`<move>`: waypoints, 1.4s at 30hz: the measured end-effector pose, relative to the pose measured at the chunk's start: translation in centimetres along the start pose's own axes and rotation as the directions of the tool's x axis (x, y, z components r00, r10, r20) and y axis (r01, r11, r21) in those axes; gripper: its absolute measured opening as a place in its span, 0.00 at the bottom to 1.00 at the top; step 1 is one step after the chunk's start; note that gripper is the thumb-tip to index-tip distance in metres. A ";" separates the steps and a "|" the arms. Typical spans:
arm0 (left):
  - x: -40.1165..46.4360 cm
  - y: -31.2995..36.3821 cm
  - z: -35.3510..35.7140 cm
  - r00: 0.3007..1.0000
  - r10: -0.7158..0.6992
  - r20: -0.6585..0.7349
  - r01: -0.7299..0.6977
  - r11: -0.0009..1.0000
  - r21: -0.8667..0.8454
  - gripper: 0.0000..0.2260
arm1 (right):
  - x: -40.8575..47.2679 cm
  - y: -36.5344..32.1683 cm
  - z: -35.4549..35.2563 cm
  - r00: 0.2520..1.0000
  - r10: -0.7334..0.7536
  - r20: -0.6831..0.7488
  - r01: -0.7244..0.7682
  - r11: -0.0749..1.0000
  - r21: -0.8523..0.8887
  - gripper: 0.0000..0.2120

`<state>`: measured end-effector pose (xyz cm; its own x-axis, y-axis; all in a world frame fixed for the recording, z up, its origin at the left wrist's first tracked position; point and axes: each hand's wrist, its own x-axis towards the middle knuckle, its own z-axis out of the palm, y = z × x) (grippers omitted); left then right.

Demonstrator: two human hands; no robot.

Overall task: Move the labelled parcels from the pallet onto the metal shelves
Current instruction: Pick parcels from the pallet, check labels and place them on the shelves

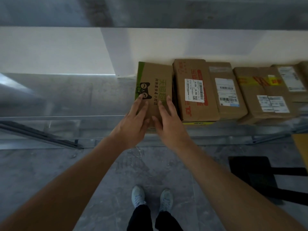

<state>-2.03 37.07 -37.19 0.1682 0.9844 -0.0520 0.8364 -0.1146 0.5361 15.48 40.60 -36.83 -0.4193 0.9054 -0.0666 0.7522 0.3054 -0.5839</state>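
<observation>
A brown parcel with green print and a black cat logo point(155, 80) lies on the metal shelf point(66, 95), at the left end of a row of parcels. My left hand point(133, 124) rests flat on its near left part, fingers spread. My right hand point(168, 120) lies flat on its near right part, fingers apart. Neither hand grips the parcel. Right beside it lies a parcel with red print and a white label point(195, 90), then a plain labelled parcel point(226, 92) and a parcel with yellow tape point(260, 95).
The shelf's left part is bare metal. A white wall point(50, 49) stands behind the shelf and an upper shelf edge point(150, 12) runs overhead. A black object point(255, 174) lies on the grey floor at right. My feet point(151, 197) stand below.
</observation>
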 end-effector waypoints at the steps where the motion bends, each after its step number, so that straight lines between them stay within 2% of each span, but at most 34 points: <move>1: -0.4 0.3 -0.2 1.000 -0.006 -0.002 0.006 1.000 0.010 0.29 | -0.3 -0.2 -0.2 1.000 -0.006 0.002 0.006 1.000 -0.004 0.31; 8: -2.9 3.1 -2.4 0.998 -0.061 -0.035 0.063 0.995 0.072 0.31 | -2.8 -1.9 -2.6 0.997 -0.073 -0.027 0.072 0.997 -0.019 0.31; 15: -4.7 7.1 -4.6 0.997 -0.036 -0.072 0.042 0.995 0.087 0.34 | -5.0 -3.0 -6.6 0.989 -0.140 -0.049 0.135 0.987 -0.090 0.32; 23: -6.2 11.5 -6.7 0.998 -0.018 -0.061 0.023 0.996 0.089 0.35 | -8.3 -4.0 -10.3 0.982 -0.148 -0.116 0.129 0.979 -0.158 0.31; 33: -6.9 13.0 -8.7 0.982 0.190 0.006 -0.189 0.976 0.109 0.35 | -13.2 -6.7 -12.6 0.969 -0.034 -0.245 -0.009 0.985 -0.172 0.30; 37: -7.0 13.4 -9.4 0.960 0.276 0.054 -0.280 0.952 0.120 0.40 | -15.3 -7.8 -12.6 0.944 0.040 -0.327 -0.090 0.986 -0.139 0.30; 42: -6.7 15.1 -9.8 0.926 0.366 0.094 -0.376 0.918 0.126 0.39 | -17.7 -8.2 -13.3 0.902 0.125 -0.413 -0.178 0.980 -0.093 0.31</move>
<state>4.37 30.02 -20.46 0.5108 0.8570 0.0687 0.7705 -0.4917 0.4056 23.48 26.02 -20.07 -0.0742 0.9767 0.2016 0.8587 0.1653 -0.4850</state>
